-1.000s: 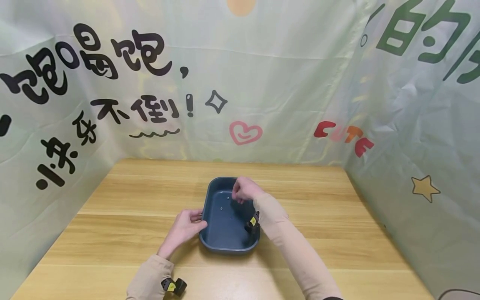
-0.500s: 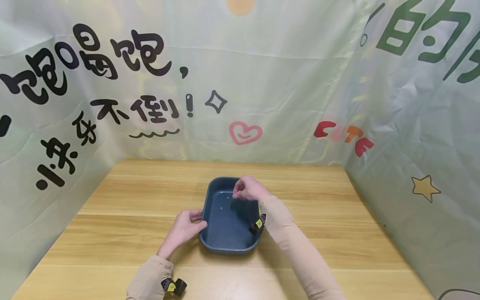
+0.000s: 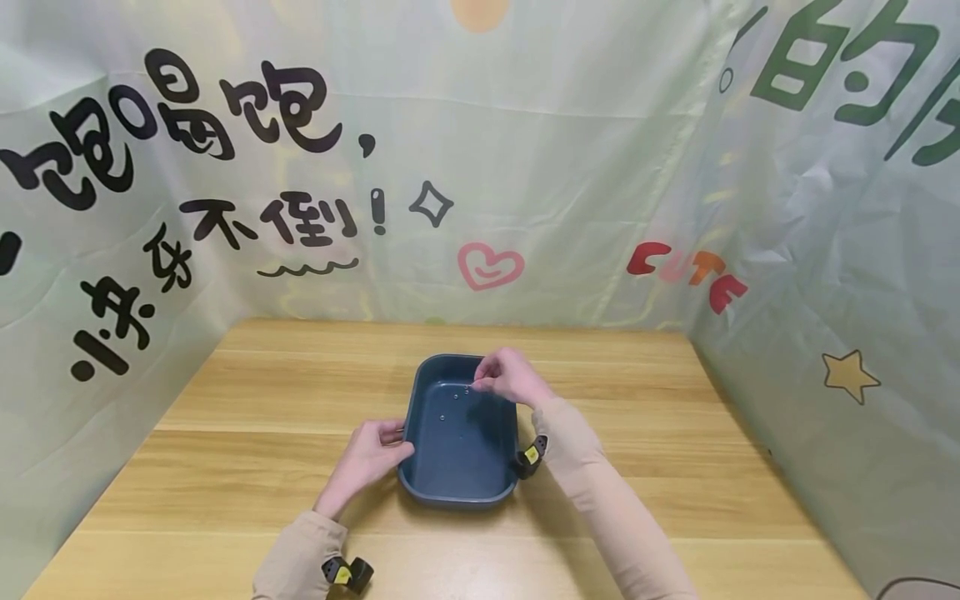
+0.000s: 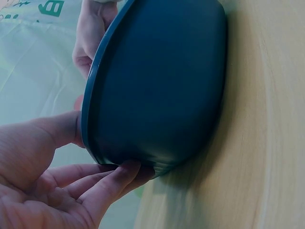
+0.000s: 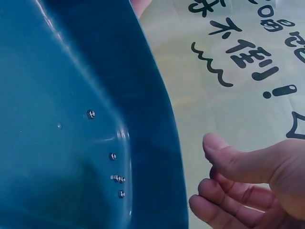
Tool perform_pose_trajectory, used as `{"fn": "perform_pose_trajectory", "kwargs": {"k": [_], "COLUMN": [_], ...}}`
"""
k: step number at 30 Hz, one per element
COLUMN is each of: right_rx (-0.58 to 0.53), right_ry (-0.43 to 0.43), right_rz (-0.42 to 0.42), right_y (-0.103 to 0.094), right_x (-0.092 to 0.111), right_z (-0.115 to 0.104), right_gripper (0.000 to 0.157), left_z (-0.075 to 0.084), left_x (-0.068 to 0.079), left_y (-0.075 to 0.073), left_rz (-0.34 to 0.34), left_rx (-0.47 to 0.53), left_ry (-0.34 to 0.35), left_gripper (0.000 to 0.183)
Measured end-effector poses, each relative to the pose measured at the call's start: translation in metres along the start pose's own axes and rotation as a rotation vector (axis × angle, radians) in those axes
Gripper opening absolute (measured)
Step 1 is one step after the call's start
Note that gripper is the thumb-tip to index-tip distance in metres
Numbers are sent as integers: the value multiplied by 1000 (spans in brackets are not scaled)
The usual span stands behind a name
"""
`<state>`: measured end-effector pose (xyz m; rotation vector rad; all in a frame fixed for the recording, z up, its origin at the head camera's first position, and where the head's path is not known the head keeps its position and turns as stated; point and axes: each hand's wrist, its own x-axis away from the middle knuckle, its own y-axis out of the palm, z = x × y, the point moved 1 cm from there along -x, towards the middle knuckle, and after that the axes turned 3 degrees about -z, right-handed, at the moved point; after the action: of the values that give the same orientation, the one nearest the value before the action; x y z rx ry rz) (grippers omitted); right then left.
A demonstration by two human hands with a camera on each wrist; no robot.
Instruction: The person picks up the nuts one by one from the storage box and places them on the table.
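Shifted slightly outward to its own right since the earlier frames, the right hand [image 3: 517, 379] is now by the far right corner of a dark blue tray [image 3: 450, 471], and a third small metal piece [image 3: 467, 391] shows beside its fingertips. Left hand and tray stay where they were.

Head view: the tray rests upright on a wooden table [image 3: 315, 367], near its middle. The right arm, in a beige sleeve [image 3: 607, 496], slants forward and inward, hand over the rim, fingers bent downward. The left hand [image 3: 367, 457] reaches in from the near left, its back up, and grips the tray's left side.

Left wrist view: the left thumb hooks over the rim to the inner side while the fingers lie close together against the outside wall, pinching the tray between them. Part of the right hand shows beyond the rim.

Right wrist view: the right fingers are loosely bent and relaxed, thumb stretched out above them; whether thumb and index finger touch, I cannot tell. Several shiny metal pieces lie on the tray floor near one end wall.
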<state>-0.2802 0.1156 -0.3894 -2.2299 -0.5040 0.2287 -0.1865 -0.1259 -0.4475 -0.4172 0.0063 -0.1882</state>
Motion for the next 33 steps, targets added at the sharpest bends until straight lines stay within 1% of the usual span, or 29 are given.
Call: {"fn": "perform_pose_trajectory", "kwargs": {"k": [5,9,14,20,26,33], "right_rx": [-46,-38,-20,-66,-84,-135], "right_ry": [-28,-75,-110,-143,-148,-158], "right_rz": [36,80,132,187,244,294], "right_y": [-2,-4,-6,-7,-7,-5], "right_x": [5,9,16,25,34,42], "right_z": [3,6,9,18,27,37], "right_gripper": [6,6,5,5,4,6], "left_z": [0,1,1,-2,-4,-3], "left_x": [0,0,0,-1,-2,-1], "left_y": [0,1,1,2,2,1], "left_rz": [-3,-5,-5,1,3,1], "left_rx": [11,14,21,18,11,18], "left_ry": [1,6,7,14,13,12], "left_gripper": [45,45,44,46,47,47]}}
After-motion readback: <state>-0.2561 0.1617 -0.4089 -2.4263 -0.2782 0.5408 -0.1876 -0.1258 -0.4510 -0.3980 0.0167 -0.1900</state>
